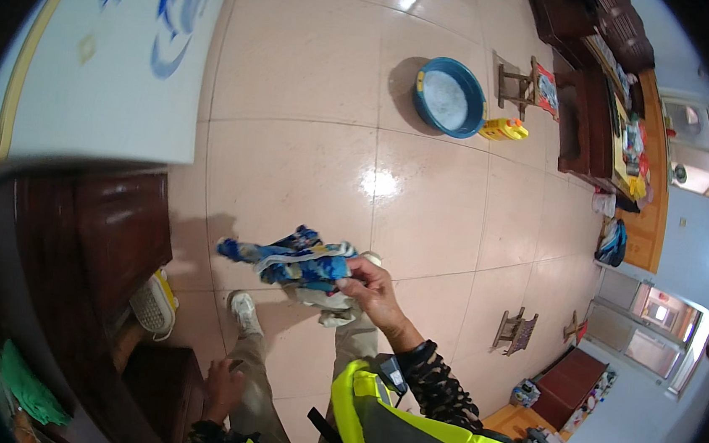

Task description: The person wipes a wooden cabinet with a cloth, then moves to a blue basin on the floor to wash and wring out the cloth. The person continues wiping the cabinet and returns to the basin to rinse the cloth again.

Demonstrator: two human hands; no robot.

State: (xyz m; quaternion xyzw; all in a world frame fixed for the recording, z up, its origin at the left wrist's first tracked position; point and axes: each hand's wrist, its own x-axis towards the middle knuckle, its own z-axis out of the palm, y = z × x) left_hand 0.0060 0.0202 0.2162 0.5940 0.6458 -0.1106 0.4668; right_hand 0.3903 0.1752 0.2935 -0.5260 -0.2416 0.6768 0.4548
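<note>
My right hand [374,289] grips the end of a crumpled blue patterned cloth [306,268], thumb and fingers pinching it; the cloth has white edging and hangs above the tiled floor, over my feet. A beige part of fabric [316,297] shows beneath it. My left hand [223,387] is low, beside my left thigh and near dark wooden furniture, with its fingers curled; whether it holds anything is not clear. A teal plastic basin [449,97] of foamy water stands on the floor farther off, with a yellow bottle [505,129] next to it.
A small folding stool [521,87] stands beyond the basin, and another stool [514,332] is to the right. Dark wooden furniture [120,220] and a white panel [113,86] line the left side. A yellow and white shoe [154,305] lies by the furniture. Cabinets run along the far right wall.
</note>
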